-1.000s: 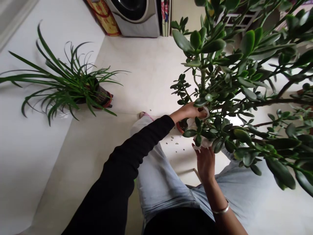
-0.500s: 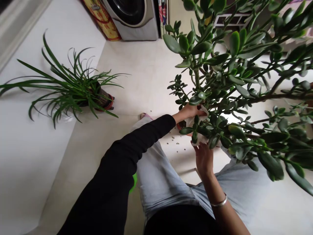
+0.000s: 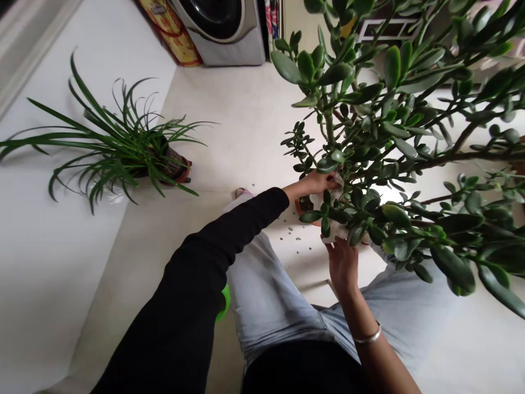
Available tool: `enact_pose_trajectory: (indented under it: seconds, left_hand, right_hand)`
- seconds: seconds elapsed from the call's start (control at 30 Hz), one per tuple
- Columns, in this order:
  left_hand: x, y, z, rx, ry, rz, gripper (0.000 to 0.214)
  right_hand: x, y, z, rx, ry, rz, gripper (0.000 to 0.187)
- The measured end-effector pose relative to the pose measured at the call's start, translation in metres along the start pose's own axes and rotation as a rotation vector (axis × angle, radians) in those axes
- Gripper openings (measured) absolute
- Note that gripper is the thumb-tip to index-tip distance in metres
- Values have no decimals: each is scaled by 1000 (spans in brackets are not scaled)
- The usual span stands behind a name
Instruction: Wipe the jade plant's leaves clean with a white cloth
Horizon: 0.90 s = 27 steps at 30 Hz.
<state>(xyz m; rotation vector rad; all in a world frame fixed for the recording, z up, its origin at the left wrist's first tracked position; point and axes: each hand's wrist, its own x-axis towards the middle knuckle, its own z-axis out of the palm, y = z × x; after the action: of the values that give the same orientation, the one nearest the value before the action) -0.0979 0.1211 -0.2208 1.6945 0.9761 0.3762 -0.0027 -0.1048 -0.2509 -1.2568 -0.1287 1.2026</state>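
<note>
A big jade plant (image 3: 394,131) with thick green leaves fills the right side; its reddish-brown pot (image 3: 303,210) shows only in part below the leaves. White, tissue-like sheet material (image 3: 333,234) lies among the lower branches over the pot, partly covered by leaves. My left hand (image 3: 314,183), in a black sleeve, reaches in from the left and pinches the upper part of the sheet. Below it, my right hand (image 3: 343,265), a silver bangle on its wrist, has its fingertips closed on the sheet's lower edge. Leaves hide some of its fingers.
Small dark bits (image 3: 290,229) are scattered on the pale floor beside the pot. A potted long-leaved plant (image 3: 174,167) stands by the left wall. At the back is a washing machine (image 3: 233,46) beside a yellow-red bag (image 3: 170,33). Something green (image 3: 223,302) shows beside my leg.
My left hand has moved slightly left and up, with the upper end of the white sheet in its fingers. My right hand has stayed nearly in place.
</note>
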Motion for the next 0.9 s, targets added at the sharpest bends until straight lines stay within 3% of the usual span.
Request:
enact_pose_trajectory:
  seconds: [0.37,0.67,0.9]
  left_hand:
    - [5,-20,2,-333,-110,-43,18]
    - [4,-16,1,-135,14,-18,13]
    - [-8,-5,-6,-47,21,-42,18]
  right_hand:
    - [-2,-1,6,-2,-3,-2,27]
    - [-5,-5,4,6,-19,17,33]
    - [-6,-6,6,8,-28,18,36]
